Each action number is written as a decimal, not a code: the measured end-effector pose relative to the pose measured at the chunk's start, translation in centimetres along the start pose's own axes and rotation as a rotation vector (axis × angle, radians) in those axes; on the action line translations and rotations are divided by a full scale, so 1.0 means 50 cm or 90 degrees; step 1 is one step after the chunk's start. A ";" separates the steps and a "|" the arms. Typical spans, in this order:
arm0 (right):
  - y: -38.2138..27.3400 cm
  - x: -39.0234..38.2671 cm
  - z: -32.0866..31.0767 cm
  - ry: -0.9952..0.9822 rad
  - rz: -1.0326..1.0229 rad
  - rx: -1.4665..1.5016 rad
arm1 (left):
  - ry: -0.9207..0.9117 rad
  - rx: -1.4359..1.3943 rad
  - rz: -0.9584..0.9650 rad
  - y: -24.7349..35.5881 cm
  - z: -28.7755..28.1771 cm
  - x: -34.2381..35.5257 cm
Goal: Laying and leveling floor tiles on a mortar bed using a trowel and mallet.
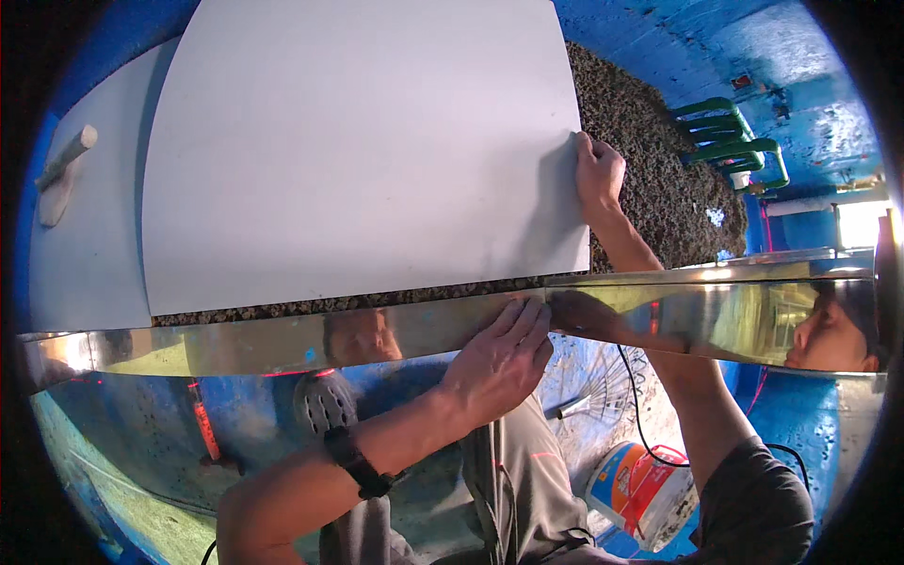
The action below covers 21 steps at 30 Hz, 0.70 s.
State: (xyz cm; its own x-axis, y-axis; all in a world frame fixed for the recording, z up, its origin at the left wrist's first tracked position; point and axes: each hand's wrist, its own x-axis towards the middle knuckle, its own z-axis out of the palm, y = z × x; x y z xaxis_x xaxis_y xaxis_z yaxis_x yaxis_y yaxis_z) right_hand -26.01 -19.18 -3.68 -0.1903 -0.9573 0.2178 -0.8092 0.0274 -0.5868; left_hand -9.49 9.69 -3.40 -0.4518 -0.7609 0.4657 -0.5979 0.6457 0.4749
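Observation:
A large white board (367,141) lies over a bed of dark, speckled gravel (650,151). My right hand (600,176) grips the board's right edge, thumb and fingers closed at the rim. Along the near side runs a shiny, mirror-like metal strip (433,330). My left hand (504,361) rests against that strip with its fingers stretched out, holding nothing. A second white panel (94,254) sits at the left, partly under the large board. On it is a pale, rounded handle-like piece (68,169), whose kind I cannot tell.
Green pipes (730,141) rise beyond the gravel at the right, by a blue wall (782,56). Below the strip stand a colourful bucket (640,494) and an orange tube-like thing (202,424). A black cable (640,428) hangs near my right arm.

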 end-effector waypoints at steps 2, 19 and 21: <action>0.003 0.003 0.002 0.001 -0.007 -0.002 | -0.003 0.011 -0.004 0.002 0.007 0.002; 0.000 -0.002 0.000 0.005 -0.008 0.004 | 0.008 -0.231 -0.159 -0.008 -0.046 -0.034; 0.002 0.000 0.003 0.017 -0.016 0.005 | 0.035 -0.226 -0.154 -0.010 -0.048 -0.025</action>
State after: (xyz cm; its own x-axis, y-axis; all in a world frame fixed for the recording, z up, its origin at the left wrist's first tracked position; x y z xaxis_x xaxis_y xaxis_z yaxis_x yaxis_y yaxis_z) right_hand -26.01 -19.19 -3.83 -0.1847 -0.9498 0.2526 -0.8093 0.0012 -0.5874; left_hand -7.05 10.47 -2.43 -0.2856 -0.8946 0.3437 -0.4130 0.4385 0.7982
